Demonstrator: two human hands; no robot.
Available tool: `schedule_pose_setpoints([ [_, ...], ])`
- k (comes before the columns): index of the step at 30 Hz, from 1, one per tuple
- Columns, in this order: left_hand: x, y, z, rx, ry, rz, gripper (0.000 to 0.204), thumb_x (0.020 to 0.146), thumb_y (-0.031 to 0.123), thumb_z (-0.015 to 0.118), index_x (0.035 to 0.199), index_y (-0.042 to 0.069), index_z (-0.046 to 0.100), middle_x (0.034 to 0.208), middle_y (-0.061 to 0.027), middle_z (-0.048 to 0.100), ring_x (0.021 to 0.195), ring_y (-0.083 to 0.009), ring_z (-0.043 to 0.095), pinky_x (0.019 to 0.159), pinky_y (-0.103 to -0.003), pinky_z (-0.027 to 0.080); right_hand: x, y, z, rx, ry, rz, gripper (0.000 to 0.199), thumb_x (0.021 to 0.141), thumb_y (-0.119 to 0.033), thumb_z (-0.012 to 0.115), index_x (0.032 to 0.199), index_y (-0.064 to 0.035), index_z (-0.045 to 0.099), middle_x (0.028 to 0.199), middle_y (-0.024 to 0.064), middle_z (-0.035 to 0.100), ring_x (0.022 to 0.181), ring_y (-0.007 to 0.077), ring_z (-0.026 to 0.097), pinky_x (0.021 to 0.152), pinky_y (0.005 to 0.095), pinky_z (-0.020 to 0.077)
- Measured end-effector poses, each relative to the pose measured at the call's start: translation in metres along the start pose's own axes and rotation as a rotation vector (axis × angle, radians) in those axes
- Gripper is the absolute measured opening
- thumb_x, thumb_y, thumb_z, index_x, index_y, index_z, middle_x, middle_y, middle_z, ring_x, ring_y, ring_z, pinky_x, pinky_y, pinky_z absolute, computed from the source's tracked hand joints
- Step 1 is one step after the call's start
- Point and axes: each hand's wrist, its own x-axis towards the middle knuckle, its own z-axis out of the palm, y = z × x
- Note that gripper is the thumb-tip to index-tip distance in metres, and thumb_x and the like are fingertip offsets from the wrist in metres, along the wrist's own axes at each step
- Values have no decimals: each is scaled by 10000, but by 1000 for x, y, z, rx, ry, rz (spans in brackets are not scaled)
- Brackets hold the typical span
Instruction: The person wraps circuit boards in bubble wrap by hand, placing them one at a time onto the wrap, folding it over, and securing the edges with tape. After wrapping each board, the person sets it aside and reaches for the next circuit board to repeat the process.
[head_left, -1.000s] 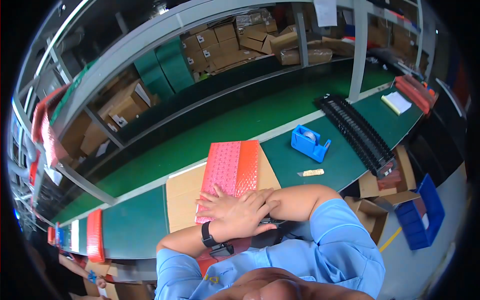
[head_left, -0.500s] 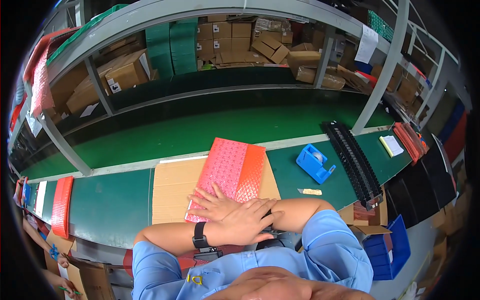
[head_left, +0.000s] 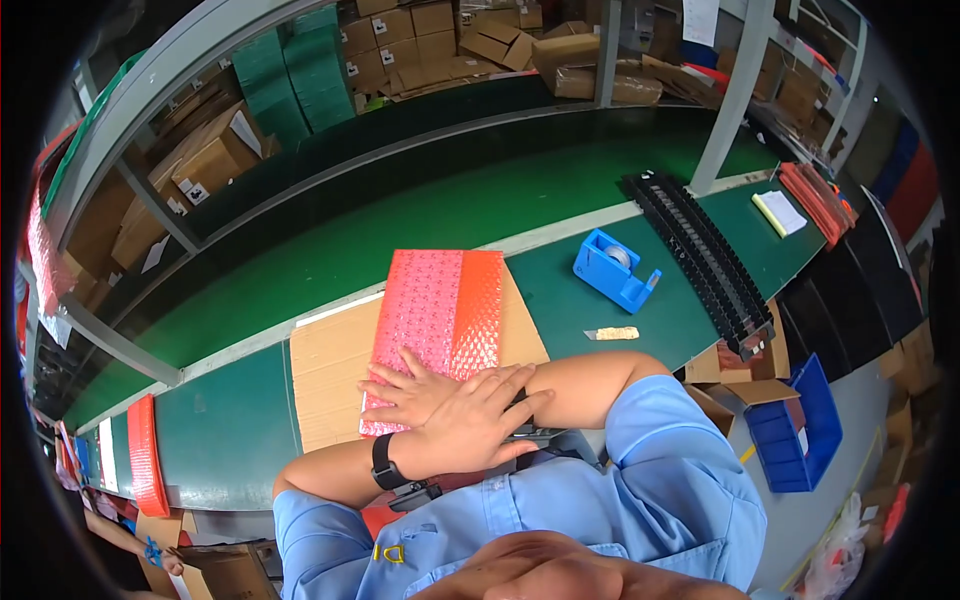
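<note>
Red bubble-wrap sheet (head_left: 440,325), pinned under the flat left hand (head_left: 470,425) and seemingly flat right hand (head_left: 405,390), could slide off the cardboard's (head_left: 325,380) near edge.

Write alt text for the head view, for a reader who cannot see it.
Seen from above, a person in a blue shirt presses crossed hands, the left hand over the right hand, on a red bubble-wrap pouch lying on a flat cardboard sheet atop a green workbench. A blue tape dispenser and a black slotted rack sit to the right.
</note>
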Motion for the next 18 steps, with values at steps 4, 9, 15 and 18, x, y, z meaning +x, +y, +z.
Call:
schedule_pose_setpoints([
  [4,0,2,-2,-9,-11,6,643,850,426,690,1366,80,522,1408,-249,463,1235,-409,507,1030,-490,414,1,-2,5,-7,24,6,564,949,-430,443,1496,-310,375,1620,119,206,1498,386,146,1087,755,177],
  [9,3,7,-5,3,-27,10,652,832,402,698,1373,88,517,1397,-255,461,1244,-401,504,1046,-480,407,1,-6,-1,30,-16,27,534,949,-429,446,1471,-326,412,1611,115,237,1494,381,168,1092,751,176],
  [15,6,8,-5,22,-11,13,610,840,409,705,1338,90,557,1380,-246,488,1217,-393,530,1018,-484,420,2,-8,0,31,-11,47,505,948,-415,455,1443,-314,455,1603,122,256,1487,382,191,1091,760,166],
  [18,7,8,-6,26,-14,19,616,842,415,699,1343,88,552,1373,-245,495,1210,-389,536,1016,-482,421,5,-10,8,33,10,22,492,945,-408,464,1426,-303,482,1599,125,265,1481,387,207,1082,771,165],
])
